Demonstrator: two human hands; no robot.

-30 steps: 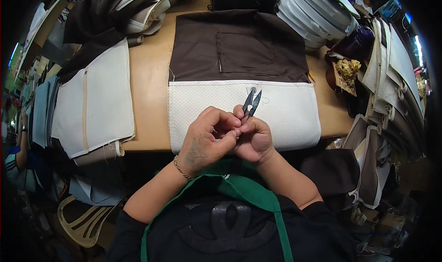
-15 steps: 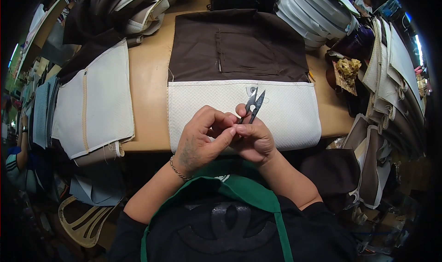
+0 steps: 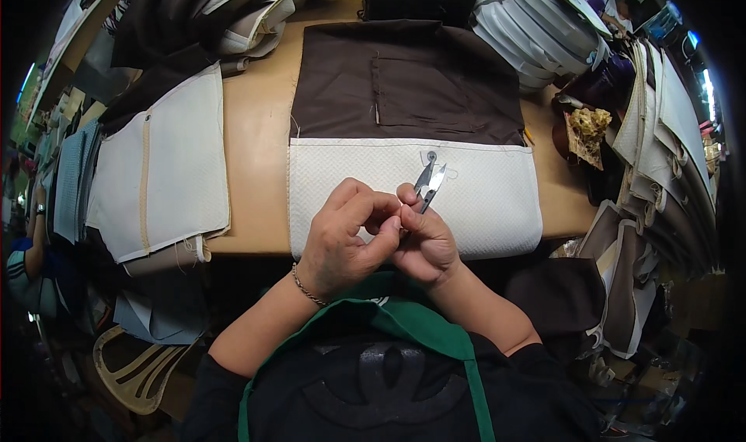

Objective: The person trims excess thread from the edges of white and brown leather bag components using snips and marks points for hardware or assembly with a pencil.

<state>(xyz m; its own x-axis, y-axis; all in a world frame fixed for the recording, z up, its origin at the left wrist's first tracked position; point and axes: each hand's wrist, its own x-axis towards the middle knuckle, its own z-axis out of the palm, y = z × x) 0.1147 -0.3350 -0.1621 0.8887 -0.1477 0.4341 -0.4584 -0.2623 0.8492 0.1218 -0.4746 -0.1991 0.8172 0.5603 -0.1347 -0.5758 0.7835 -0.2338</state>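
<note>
My right hand (image 3: 431, 248) holds a pair of dark thread snips (image 3: 433, 188), blades up and a little apart. My left hand (image 3: 342, 236) meets its fingertips, thumb and forefinger pinched together; whatever is between them is too small to make out. Both hands are over the near part of a cream textured fabric panel (image 3: 342, 170), sewn to a dark brown cloth (image 3: 334, 84) with a stitched rectangular patch. Near the blade tips sits a small round metal snap (image 3: 432, 156) on the cream panel, with a loose loop of thread beside it.
A cream piece with a tan zip strip (image 3: 183, 154) lies left on the tan table (image 3: 260, 131). White curved pieces (image 3: 536, 30) are stacked at the far right, beside a dark container with a yellowish lump (image 3: 587, 127). Layered fabric (image 3: 660, 139) hangs at the right.
The snips' blades have dipped slightly toward me and tilted, one now catching the light. My left fingers have curled in a little more. The whole view has shifted slightly.
</note>
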